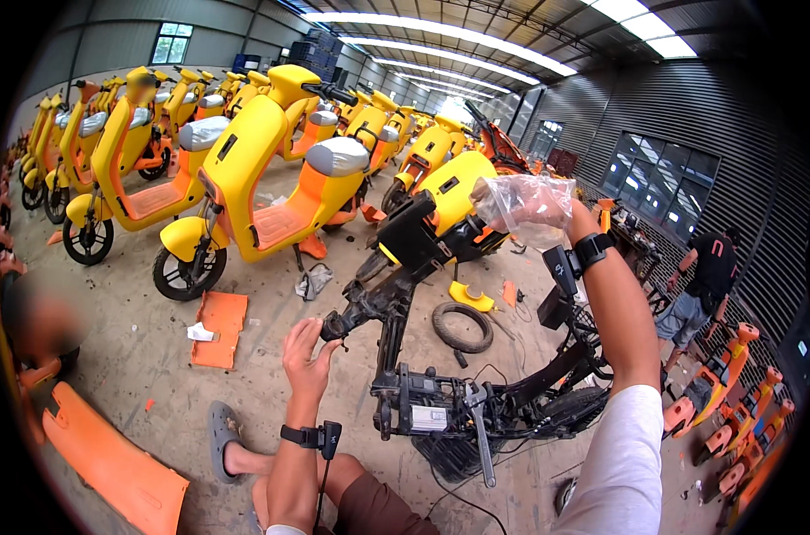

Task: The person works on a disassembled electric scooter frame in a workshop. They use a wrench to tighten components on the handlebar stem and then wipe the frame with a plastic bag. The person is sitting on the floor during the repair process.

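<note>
A bare black scooter frame (389,299) stands before me, with a silvery controller box (428,419) low on it and an adjustable wrench (479,428) lying across it. My left hand (305,355) grips the dark end fitting (335,325) of the frame's front steering part with thumb and fingers. My right hand (521,203) is raised at the upper right, closed on a crumpled clear plastic bag (555,223); its fingers show only through the plastic. Black devices are strapped to both my wrists.
Rows of yellow-and-orange scooters (249,174) fill the back and left. Orange panels (111,455), a tire (463,325) and a yellow cover (467,296) lie on the concrete floor. A co-worker (699,285) stands at a bench on the right, near upright orange parts (726,383).
</note>
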The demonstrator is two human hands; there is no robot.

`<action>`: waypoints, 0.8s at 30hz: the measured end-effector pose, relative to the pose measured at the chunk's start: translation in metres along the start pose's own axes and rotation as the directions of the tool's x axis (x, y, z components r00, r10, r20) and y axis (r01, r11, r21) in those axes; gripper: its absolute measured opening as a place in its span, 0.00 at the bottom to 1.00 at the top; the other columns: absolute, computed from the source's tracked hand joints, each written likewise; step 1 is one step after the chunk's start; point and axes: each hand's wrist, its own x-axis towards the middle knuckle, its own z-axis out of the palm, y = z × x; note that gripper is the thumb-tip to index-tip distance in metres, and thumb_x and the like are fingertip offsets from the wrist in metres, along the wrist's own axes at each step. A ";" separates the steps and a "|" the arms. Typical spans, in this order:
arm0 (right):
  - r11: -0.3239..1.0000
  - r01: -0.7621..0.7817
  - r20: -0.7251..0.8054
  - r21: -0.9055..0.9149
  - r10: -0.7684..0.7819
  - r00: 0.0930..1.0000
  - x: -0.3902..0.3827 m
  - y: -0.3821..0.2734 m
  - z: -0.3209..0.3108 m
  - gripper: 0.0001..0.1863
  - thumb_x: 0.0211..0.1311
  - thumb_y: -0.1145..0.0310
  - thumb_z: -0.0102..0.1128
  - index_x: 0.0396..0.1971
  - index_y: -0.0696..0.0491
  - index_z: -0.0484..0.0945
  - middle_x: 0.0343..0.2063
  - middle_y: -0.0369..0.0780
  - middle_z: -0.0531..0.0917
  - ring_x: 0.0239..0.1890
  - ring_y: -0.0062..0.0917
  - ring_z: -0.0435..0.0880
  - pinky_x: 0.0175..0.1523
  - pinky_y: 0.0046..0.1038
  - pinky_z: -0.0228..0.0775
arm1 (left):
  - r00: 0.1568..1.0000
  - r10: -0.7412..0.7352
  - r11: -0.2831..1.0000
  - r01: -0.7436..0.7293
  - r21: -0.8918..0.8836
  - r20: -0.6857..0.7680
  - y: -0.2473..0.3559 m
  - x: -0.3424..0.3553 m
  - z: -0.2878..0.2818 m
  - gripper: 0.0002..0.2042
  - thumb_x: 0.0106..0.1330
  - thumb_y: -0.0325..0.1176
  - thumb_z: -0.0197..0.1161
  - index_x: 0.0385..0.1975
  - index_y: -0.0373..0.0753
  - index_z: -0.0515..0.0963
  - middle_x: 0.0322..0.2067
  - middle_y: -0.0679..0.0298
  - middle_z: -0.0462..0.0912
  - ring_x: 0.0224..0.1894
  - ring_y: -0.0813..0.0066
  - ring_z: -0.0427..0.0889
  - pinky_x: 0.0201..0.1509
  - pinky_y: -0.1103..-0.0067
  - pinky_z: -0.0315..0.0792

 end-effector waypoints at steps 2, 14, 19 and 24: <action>0.984 0.045 -0.011 -0.175 -0.048 0.999 0.006 0.001 0.003 0.31 0.40 0.56 0.71 0.49 0.52 0.79 0.43 0.40 0.83 0.44 0.27 0.81 0.52 0.27 0.70 | 1.000 0.005 1.000 -0.006 -0.021 -0.005 0.000 0.001 0.001 0.22 0.41 0.23 0.74 0.41 0.33 0.80 0.41 0.53 0.82 0.46 0.58 0.79 0.51 0.72 0.71; 0.991 0.087 -0.117 -0.098 -0.098 0.988 0.006 0.000 0.013 0.27 0.51 0.55 0.70 0.49 0.53 0.78 0.40 0.37 0.83 0.38 0.21 0.80 0.46 0.23 0.73 | 0.999 -0.023 0.999 0.022 -0.042 -0.025 -0.001 0.000 0.002 0.21 0.42 0.23 0.74 0.41 0.32 0.80 0.40 0.54 0.83 0.47 0.58 0.79 0.51 0.71 0.70; 0.980 -0.190 -0.197 -0.063 0.174 0.965 0.008 0.000 0.014 0.34 0.45 0.61 0.73 0.55 0.55 0.72 0.44 0.41 0.81 0.44 0.25 0.79 0.49 0.28 0.73 | 1.000 0.000 1.000 0.000 -0.009 -0.029 -0.005 -0.001 0.003 0.22 0.43 0.22 0.73 0.42 0.33 0.80 0.41 0.53 0.83 0.48 0.58 0.79 0.51 0.72 0.71; 0.998 -0.065 -0.082 0.008 0.066 0.994 0.006 -0.002 0.014 0.33 0.47 0.57 0.73 0.53 0.55 0.73 0.43 0.41 0.81 0.44 0.25 0.79 0.50 0.27 0.72 | 0.999 -0.035 0.999 0.035 -0.032 -0.020 -0.005 -0.002 0.003 0.22 0.43 0.22 0.73 0.43 0.34 0.80 0.41 0.53 0.83 0.48 0.58 0.79 0.52 0.72 0.71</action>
